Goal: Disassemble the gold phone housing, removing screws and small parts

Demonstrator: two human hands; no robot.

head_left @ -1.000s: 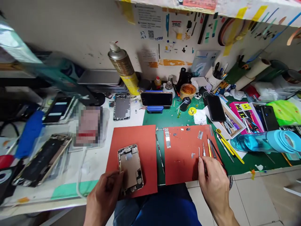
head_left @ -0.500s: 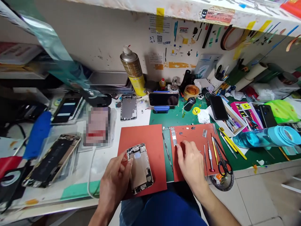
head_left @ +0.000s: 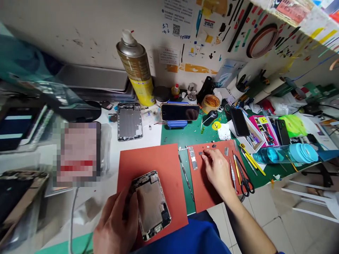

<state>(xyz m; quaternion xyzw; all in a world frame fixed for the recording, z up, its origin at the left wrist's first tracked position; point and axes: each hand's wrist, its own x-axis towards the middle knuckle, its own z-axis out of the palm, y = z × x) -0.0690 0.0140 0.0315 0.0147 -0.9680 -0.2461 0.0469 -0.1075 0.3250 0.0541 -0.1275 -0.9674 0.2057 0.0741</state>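
My left hand [head_left: 119,218] grips the left edge of an opened phone housing [head_left: 152,206], thumb over its inner face and the other fingers partly hidden behind it. The housing lies tilted over the left red mat [head_left: 172,176]. Over the right red mat [head_left: 209,199], my right hand [head_left: 218,171] is lowered, thumb and forefinger drawn together in a pinch. Close to those fingertips is a small dark part [head_left: 200,153]; whether anything is between them is too small to make out. A narrow circuit board [head_left: 193,158] lies to their left.
A metal spudger [head_left: 186,178] lies between the mats. Screwdrivers [head_left: 232,175] and black scissors [head_left: 245,183] are right of my right hand. Farther back stand a spray can [head_left: 136,68] and a propped phone [head_left: 180,112]. A blue bottle [head_left: 287,154] lies at the right.
My right hand has moved from beside the circuit board to the small parts farther back on the mat. The left hand still holds the housing. The whole view has shifted.
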